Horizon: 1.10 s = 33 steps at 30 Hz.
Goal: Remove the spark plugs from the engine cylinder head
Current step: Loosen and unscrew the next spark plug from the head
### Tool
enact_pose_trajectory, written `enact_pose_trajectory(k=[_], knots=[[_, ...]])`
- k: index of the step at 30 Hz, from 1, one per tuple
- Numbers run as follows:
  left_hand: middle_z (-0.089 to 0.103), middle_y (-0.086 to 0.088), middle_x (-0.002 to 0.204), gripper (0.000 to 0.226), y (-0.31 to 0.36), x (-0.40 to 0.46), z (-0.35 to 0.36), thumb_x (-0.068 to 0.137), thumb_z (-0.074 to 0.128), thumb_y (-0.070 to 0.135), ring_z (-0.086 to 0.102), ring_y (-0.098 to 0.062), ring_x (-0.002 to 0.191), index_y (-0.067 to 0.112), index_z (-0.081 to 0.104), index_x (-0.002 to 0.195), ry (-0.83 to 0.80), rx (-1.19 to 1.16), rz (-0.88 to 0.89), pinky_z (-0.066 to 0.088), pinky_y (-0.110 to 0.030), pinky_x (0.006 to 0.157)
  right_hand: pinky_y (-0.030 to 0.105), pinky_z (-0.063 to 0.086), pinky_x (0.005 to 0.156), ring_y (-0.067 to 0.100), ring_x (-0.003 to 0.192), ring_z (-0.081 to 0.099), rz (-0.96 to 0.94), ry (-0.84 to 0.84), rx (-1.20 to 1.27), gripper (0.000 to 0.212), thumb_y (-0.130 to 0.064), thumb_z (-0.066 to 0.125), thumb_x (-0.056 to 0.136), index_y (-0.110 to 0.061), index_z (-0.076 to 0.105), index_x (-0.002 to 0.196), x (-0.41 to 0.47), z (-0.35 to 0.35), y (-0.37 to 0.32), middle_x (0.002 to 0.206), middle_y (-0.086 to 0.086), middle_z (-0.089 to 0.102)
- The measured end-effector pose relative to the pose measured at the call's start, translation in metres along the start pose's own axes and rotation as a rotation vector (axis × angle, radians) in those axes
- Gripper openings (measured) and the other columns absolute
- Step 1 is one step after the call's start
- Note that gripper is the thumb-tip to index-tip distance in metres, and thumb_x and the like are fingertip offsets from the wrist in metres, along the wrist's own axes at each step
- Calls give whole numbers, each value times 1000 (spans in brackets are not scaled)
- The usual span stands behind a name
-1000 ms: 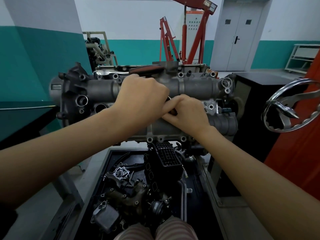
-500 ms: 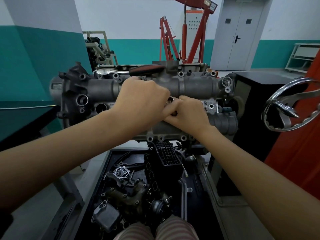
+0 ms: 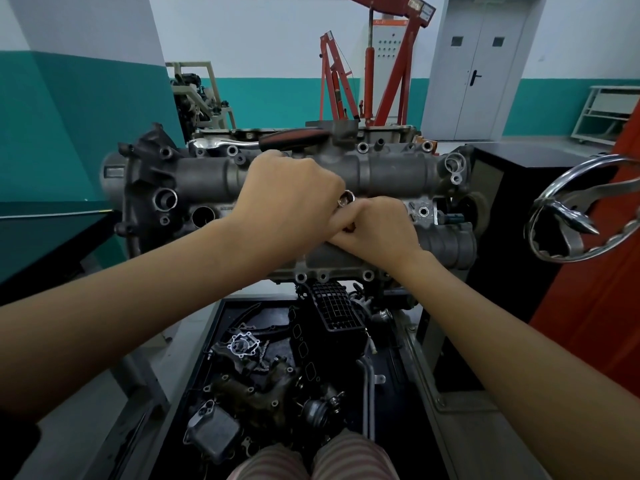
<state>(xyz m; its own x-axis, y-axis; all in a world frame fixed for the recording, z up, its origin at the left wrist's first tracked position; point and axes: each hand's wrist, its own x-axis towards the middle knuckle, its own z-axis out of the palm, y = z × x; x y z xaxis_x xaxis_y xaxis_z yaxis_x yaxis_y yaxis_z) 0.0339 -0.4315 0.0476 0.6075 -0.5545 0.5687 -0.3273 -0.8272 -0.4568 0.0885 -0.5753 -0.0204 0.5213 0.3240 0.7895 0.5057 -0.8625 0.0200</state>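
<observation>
Metal socket (image 3: 346, 198) between both hands' fingers (image 3: 341, 221)

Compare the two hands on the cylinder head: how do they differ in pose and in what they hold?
The left hand sits higher, fist-like, curled round a shiny socket whose open end shows by its knuckles; the right hand sits lower, fingers tucked against the left hand, pinching something small and mostly hidden. Both rest mid-way along the cylinder head, touching each other.
</observation>
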Motion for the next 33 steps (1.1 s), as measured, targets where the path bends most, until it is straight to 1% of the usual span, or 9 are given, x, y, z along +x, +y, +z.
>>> enact_pose_trajectory(k=[4, 9, 11, 13, 16, 20, 25, 30, 33], knots=[[43, 4, 60, 55, -1, -3, 1, 85, 11, 60, 40, -14, 53, 17, 41, 69, 24, 7, 9, 32, -30, 64, 22, 20, 43, 22, 29, 42, -59, 118, -5, 41, -32, 54, 80, -16, 38, 46, 2, -2, -6, 34, 8, 44], [33, -1, 76, 36, 3, -9, -1, 90, 26, 39, 40, -20, 61, 11, 48, 92, 101, -72, 59, 25, -33, 58, 24, 9, 45, 23, 43, 42, -19, -58, -80, 49, -44, 18, 79, -8, 50, 71, 2, 2, -3, 54, 7, 56], [35, -1, 77, 35, 5, -7, 0, 92, 27, 40, 50, -23, 66, 12, 49, 91, 99, -60, 70, 25, -32, 60, 20, 8, 44, 19, 41, 35, -27, -34, -58, 53, -45, 25, 81, -2, 56, 78, 2, 2, -3, 52, 7, 56], [41, 0, 74, 40, 4, -3, 2, 94, 24, 47, 52, -21, 68, 16, 47, 83, 79, -24, 45, 26, -31, 62, 22, 15, 42, 22, 41, 44, -16, -36, -34, 45, -43, 43, 85, -1, 58, 81, 2, 2, -1, 52, 7, 57], [49, 3, 63, 59, 0, 2, 2, 86, 10, 60, 44, -15, 57, 17, 48, 68, 21, 57, 5, 27, -30, 63, 26, 26, 48, 25, 46, 54, -1, -51, -35, 41, -40, 61, 84, -10, 49, 59, 0, 3, 3, 48, 7, 53], [42, 2, 68, 51, 1, -6, 2, 85, 13, 59, 42, -17, 58, 15, 40, 78, 81, -5, 47, 30, -31, 62, 15, 7, 44, 23, 31, 42, -55, 62, -28, 36, -33, 43, 78, -17, 35, 46, 2, -2, -4, 36, 6, 47], [33, -2, 78, 35, 5, -9, -3, 90, 28, 40, 42, -21, 65, 12, 50, 90, 84, -50, 61, 25, -34, 59, 19, 2, 48, 25, 36, 39, -34, 10, -53, 26, -35, 29, 78, -16, 34, 60, 2, 1, -3, 44, 7, 49], [51, 3, 69, 56, -2, 1, -1, 91, 21, 57, 47, -15, 62, 16, 53, 70, 51, 9, 5, 26, -30, 63, 24, 26, 51, 24, 50, 57, 12, -44, -11, 30, -34, 63, 83, -8, 50, 73, 2, 1, 0, 58, 3, 60], [53, 3, 68, 61, -2, -3, 2, 87, 16, 61, 46, -15, 59, 16, 53, 67, 42, 9, -3, 30, -30, 65, 22, 25, 48, 22, 37, 50, -19, 39, 19, 43, -31, 73, 75, -17, 38, 55, 0, 1, 0, 42, 4, 52]])
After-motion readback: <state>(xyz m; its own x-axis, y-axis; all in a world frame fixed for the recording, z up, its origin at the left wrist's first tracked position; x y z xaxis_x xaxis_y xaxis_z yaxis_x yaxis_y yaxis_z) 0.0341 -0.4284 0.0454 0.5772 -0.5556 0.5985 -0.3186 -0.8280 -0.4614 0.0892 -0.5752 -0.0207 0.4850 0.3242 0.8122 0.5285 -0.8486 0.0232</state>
